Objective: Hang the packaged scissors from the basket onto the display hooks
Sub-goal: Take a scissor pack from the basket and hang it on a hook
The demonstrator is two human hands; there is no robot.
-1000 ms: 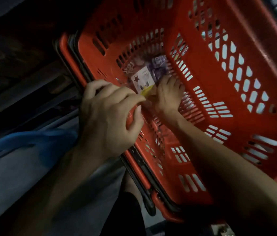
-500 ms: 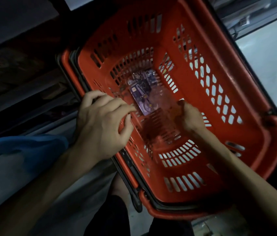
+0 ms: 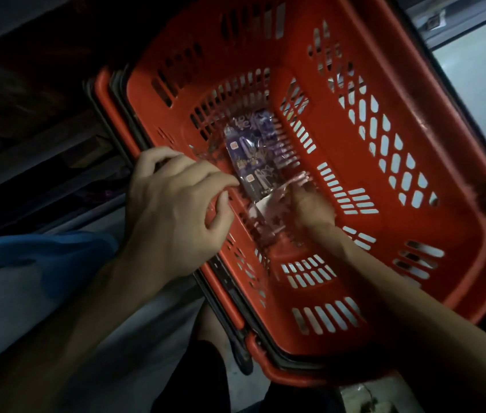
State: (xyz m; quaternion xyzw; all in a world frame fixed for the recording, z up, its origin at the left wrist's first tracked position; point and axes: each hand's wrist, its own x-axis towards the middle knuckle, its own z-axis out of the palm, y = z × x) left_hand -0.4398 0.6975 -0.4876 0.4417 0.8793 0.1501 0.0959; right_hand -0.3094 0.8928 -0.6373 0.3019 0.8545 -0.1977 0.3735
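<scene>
A red plastic basket (image 3: 414,162) fills the view, tilted, with slotted walls. On its bottom lies a purple pack of packaged scissors (image 3: 250,153) in glossy clear plastic, with a white card end toward me. My right hand (image 3: 310,213) reaches down inside the basket, and its fingers grip the pack's near end; the hand is blurred and tinted red. My left hand (image 3: 173,210) hovers over the basket's left rim with loosely curled fingers that hold nothing, its forefinger tip close to the pack's left edge. No display hooks are in view.
A black carry handle (image 3: 229,296) lies folded along the basket's left rim. Dark shelving (image 3: 27,120) is at the upper left and a blue object (image 3: 41,254) lies at the left. Pale floor (image 3: 480,84) shows at the upper right. My dark-clothed leg (image 3: 194,380) is below.
The yellow-and-white pack that both hands held a second ago is gone from view. My right hand moved left along the basket's bottom to the purple pack's near end. The left hand hardly shifted.
</scene>
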